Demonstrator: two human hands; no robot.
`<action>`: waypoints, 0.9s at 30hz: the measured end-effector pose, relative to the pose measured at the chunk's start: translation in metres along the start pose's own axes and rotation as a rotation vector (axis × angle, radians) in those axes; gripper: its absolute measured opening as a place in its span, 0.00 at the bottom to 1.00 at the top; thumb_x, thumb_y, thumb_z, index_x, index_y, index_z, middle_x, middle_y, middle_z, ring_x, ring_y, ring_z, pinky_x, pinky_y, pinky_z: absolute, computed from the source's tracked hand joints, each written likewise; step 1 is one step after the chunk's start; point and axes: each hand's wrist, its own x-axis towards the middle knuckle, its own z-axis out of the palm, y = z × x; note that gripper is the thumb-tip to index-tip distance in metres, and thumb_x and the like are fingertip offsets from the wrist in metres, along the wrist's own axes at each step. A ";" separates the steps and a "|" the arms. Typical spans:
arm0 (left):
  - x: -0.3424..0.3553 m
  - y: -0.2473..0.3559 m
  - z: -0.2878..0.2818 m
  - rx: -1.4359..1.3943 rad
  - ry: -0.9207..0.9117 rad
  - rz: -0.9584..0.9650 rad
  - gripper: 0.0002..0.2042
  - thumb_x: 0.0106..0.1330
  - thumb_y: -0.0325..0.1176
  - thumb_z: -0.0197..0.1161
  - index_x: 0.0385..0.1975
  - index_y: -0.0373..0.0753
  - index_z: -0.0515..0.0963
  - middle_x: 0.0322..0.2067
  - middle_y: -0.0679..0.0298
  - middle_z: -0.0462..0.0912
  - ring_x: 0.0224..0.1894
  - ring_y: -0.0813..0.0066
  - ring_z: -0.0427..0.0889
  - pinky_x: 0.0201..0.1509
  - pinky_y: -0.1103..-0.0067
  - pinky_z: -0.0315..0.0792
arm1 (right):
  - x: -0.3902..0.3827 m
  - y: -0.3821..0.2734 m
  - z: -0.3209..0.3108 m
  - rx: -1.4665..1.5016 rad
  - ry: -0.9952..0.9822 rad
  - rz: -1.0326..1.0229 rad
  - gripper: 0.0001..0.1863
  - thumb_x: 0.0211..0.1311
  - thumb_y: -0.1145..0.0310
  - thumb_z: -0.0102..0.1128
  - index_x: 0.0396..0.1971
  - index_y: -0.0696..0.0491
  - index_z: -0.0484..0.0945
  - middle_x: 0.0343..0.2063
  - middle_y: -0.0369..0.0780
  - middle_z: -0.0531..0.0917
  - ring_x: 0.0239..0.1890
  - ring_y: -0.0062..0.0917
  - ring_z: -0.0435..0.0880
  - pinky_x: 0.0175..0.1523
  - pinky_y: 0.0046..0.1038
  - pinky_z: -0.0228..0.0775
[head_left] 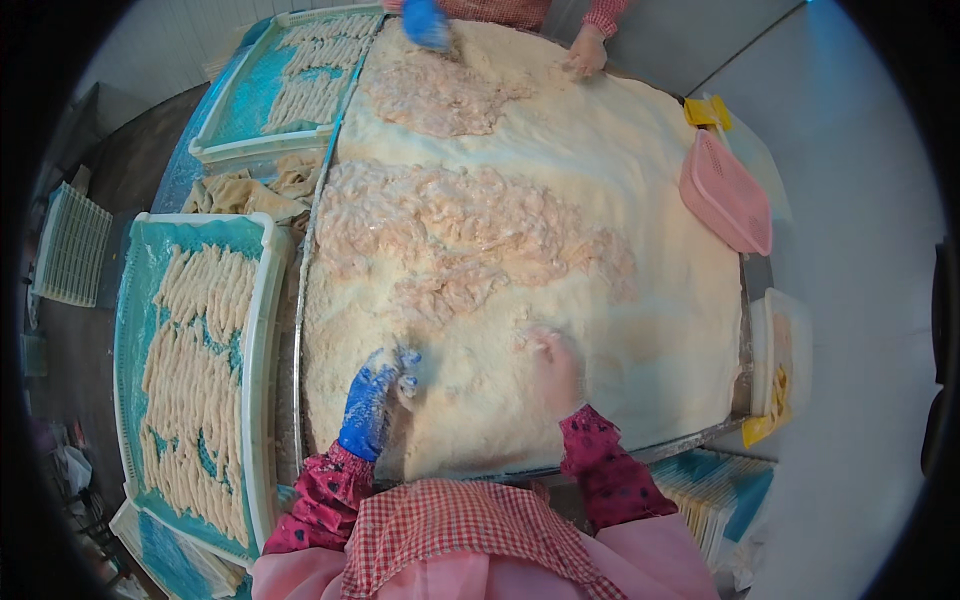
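Both hands on crumb-covered table, grey floor beyond.

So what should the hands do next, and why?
Probably the left hand reaches forward for a raw strip from the pile: both hands, the right hand too, rest in bare crumbs, and the uncoated strips lie just beyond them.

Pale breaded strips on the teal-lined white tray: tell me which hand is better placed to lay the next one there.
Left, probably. The blue-gloved left hand rests in the crumb bed nearest the teal-lined white tray; the crumb-coated right hand lies farther away.
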 end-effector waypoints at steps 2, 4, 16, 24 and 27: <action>-0.002 -0.002 0.005 -0.113 0.037 -0.005 0.16 0.64 0.34 0.53 0.48 0.34 0.69 0.43 0.58 0.76 0.43 0.71 0.75 0.47 0.80 0.69 | -0.001 -0.013 -0.001 -0.028 -0.024 -0.043 0.10 0.49 0.79 0.56 0.34 0.58 0.74 0.38 0.44 0.78 0.40 0.32 0.78 0.46 0.26 0.68; -0.001 -0.008 0.002 -0.188 0.034 -0.075 0.16 0.64 0.35 0.54 0.48 0.34 0.68 0.44 0.58 0.76 0.45 0.72 0.75 0.49 0.79 0.68 | -0.001 -0.021 0.004 -0.113 -0.039 -0.122 0.11 0.47 0.78 0.56 0.34 0.58 0.73 0.35 0.44 0.78 0.39 0.34 0.77 0.45 0.28 0.68; -0.002 -0.023 0.020 0.757 -0.137 0.264 0.09 0.63 0.36 0.53 0.36 0.40 0.78 0.40 0.60 0.78 0.40 0.71 0.75 0.45 0.80 0.68 | -0.005 -0.024 -0.031 -0.055 -0.333 -0.297 0.13 0.44 0.80 0.53 0.34 0.57 0.74 0.32 0.42 0.78 0.37 0.33 0.76 0.42 0.30 0.68; -0.003 -0.010 0.030 -0.167 -0.036 -0.069 0.17 0.68 0.41 0.47 0.49 0.36 0.68 0.41 0.60 0.76 0.36 0.73 0.75 0.42 0.78 0.69 | -0.007 -0.041 0.010 -0.040 -0.319 -0.251 0.14 0.44 0.79 0.55 0.36 0.57 0.74 0.34 0.42 0.79 0.37 0.36 0.77 0.44 0.31 0.69; -0.004 -0.008 0.023 -0.023 -0.029 -0.051 0.20 0.68 0.42 0.45 0.54 0.37 0.64 0.44 0.60 0.74 0.38 0.73 0.74 0.43 0.78 0.68 | -0.005 -0.041 0.001 0.184 0.063 0.082 0.12 0.44 0.78 0.57 0.33 0.56 0.76 0.33 0.42 0.79 0.35 0.37 0.77 0.42 0.32 0.69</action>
